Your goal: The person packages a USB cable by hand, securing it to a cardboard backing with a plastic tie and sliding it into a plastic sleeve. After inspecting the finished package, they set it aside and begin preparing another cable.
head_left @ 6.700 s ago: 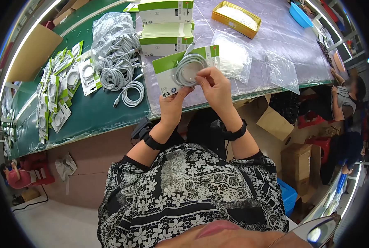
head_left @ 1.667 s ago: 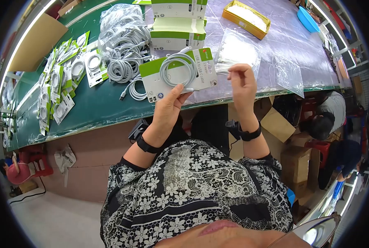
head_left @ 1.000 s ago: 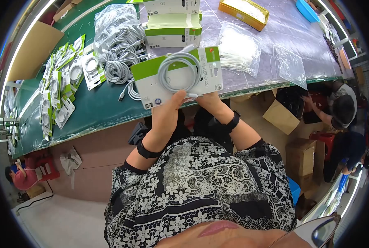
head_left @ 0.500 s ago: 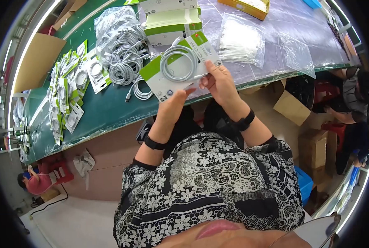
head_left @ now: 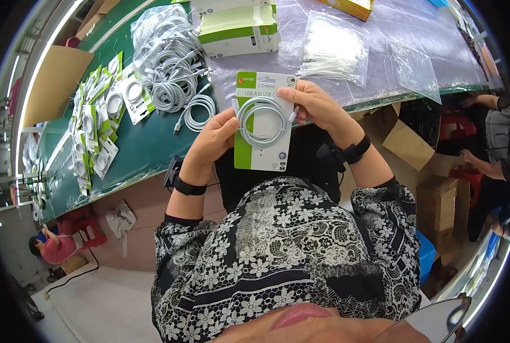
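A green-and-white cardboard cable card [head_left: 276,157], printed "USB-A to USB-C", stands upright in front of me. Against its face sits a coiled grey-white USB cable [head_left: 262,144], its two connectors sticking out at the left and right edges. My right hand [head_left: 319,106] grips the card's upper right edge, thumb across the front beside one connector. My left hand [head_left: 214,137] is closed at the left edge, its fingertips against the card and coil just below the other connector; its far fingers are hidden.
Left on the green table lie a heap of carded cables [head_left: 89,123] and a pile of coiled cables [head_left: 172,68]. One loose coil [head_left: 199,112] is near the edge. Behind are a stack of cards [head_left: 240,41] and a bag of white ties [head_left: 334,51]. Other people sit at both sides.
The card has turned from slanted to upright and come down closer to my body, past the table edge. My left hand has shifted from its lower edge to its left edge.
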Demonstrator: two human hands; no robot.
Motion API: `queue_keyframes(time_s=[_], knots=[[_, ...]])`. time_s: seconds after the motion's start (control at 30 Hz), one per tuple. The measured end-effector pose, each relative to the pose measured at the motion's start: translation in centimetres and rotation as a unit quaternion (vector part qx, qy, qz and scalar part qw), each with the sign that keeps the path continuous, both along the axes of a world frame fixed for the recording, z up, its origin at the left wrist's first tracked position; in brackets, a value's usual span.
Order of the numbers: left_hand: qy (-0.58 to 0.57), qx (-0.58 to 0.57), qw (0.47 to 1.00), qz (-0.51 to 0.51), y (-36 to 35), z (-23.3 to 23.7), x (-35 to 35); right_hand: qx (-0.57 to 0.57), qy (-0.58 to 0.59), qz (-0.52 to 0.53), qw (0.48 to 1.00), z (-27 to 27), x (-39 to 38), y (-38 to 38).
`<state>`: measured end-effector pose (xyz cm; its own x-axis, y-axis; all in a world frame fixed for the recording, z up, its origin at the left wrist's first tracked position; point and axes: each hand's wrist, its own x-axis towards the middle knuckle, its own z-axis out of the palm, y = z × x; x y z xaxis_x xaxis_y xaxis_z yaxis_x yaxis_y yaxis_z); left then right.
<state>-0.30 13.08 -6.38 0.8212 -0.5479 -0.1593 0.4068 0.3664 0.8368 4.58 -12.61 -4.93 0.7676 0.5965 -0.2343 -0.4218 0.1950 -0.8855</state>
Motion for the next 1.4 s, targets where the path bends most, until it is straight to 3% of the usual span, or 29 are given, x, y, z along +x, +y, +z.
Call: queue_keyframes(time_s=[0.1,0.13,0.23,0.27,0.37,0.4,0.5,0.53,0.63,0.67,0.77,0.9,1.07,1.13,1.17,1.2,1.23,1.27,1.37,1.4], knots=[[0.035,0.023,0.999,0.002,-1.2,0.0,0.1,0.005,0.01,-0.02,1.0,-0.6,0.2,-0.5],[0.058,-0.017,0.998,0.025,-1.5,-1.3,0.3,0.005,0.01,-0.021,1.0,-0.6,0.1,-0.5],[0.101,-0.093,0.988,0.076,-1.9,-3.3,0.5,0.162,0.081,-0.111,0.977,-0.6,-1.0,0.1],[0.109,-0.104,0.985,0.09,-2.0,-3.2,0.5,0.163,0.08,-0.111,0.977,-0.7,-1.5,0.5],[0.127,-0.127,0.977,0.112,-2.8,-2.8,0.3,0.025,-0.024,-0.132,0.991,-2.3,-3.1,1.6],[0.142,-0.128,0.975,0.115,-3.3,-1.9,0.1,0.025,-0.022,-0.135,0.99,-3.1,-3.2,1.5],[0.166,-0.129,0.97,0.121,-3.7,-0.6,-0.5,-0.05,-0.193,-0.082,0.977,-4.8,-2.7,1.0],[0.15,-0.11,0.975,0.121,-3.9,-0.8,-0.7,-0.048,-0.194,-0.083,0.976,-4.9,-2.7,0.6],[0.121,-0.075,0.983,0.12,-3.8,-1.9,-1.1,0.11,0.009,0.024,0.994,-4.1,-3.3,-0.5],[0.135,-0.082,0.982,0.105,-3.6,-2.8,-1.0,0.11,0.01,0.026,0.994,-4.2,-3.3,-0.6],[0.167,-0.093,0.979,0.075,-3.2,-3.9,-1.3,0.251,0.142,0.073,0.955,-4.5,-3.1,-0.7],[0.188,-0.102,0.971,0.108,-4.0,-4.1,-1.7,0.124,0.144,-0.024,0.981,-6.1,-3.6,0.4],[0.15,-0.099,0.971,0.155,-5.0,-3.1,-0.8,0.215,0.185,-0.077,0.956,-9.0,-4.8,3.0],[0.081,-0.086,0.97,0.212,-5.3,-2.2,-0.7,-0.037,0.001,-0.135,0.99,-8.0,-3.3,0.8],[0.079,-0.088,0.969,0.219,-5.4,-1.9,-0.6,-0.037,-0.002,-0.128,0.991,-6.9,-3.2,-0.1],[0.067,-0.098,0.964,0.239,-5.6,-1.7,-0.4,-0.194,-0.19,-0.249,0.93,-5.2,-3.1,-0.9],[0.057,-0.108,0.958,0.258,-5.9,-1.5,-0.2,-0.333,-0.364,-0.352,0.795,-3.8,-3.1,-1.3],[0.051,-0.117,0.953,0.276,-6.0,-1.5,-0.4,-0.334,-0.365,-0.348,0.797,-2.5,-3.6,-0.7],[0.069,-0.169,0.96,0.213,-6.5,-2.4,-0.8,-0.393,-0.616,-0.191,0.656,0.7,-5.8,2.8],[0.076,-0.195,0.961,0.18,-6.7,-2.5,-0.9,-0.397,-0.616,-0.19,0.653,0.7,-5.7,3.0]])
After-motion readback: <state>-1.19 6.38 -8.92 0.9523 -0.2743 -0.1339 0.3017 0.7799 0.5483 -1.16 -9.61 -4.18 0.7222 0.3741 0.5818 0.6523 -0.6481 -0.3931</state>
